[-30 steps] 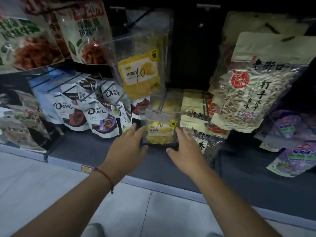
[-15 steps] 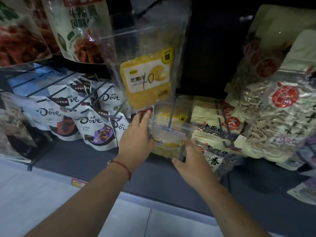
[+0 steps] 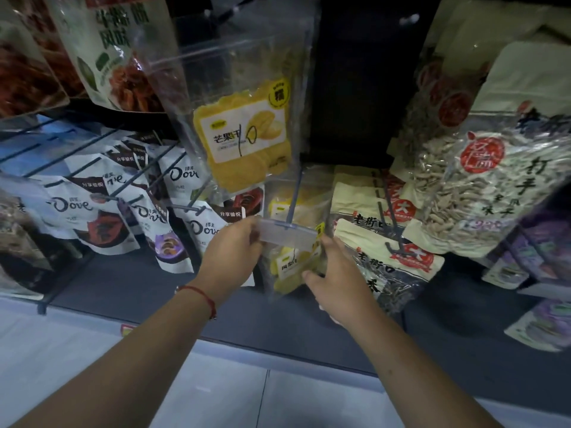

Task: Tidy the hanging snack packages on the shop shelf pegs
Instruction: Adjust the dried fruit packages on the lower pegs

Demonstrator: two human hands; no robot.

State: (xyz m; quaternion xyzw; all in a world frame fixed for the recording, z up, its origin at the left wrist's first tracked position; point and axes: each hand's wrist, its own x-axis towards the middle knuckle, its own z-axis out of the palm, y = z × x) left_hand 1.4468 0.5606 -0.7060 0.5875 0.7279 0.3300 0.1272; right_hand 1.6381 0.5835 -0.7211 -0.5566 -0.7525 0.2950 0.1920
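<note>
Head view: clear mango packet, yellow slices inside.

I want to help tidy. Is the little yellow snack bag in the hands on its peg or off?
On. The peg runs through the small mango bag, whose top sits behind the peg's tag.

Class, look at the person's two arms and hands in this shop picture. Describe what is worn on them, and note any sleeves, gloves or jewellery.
Both forearms are bare, with no sleeves in view, and neither hand is gloved. The left hand has a thin red string bracelet around its wrist, with a small dark bead or knot hanging at its lower end. The right hand and its wrist carry nothing; no rings or watch show.
</note>
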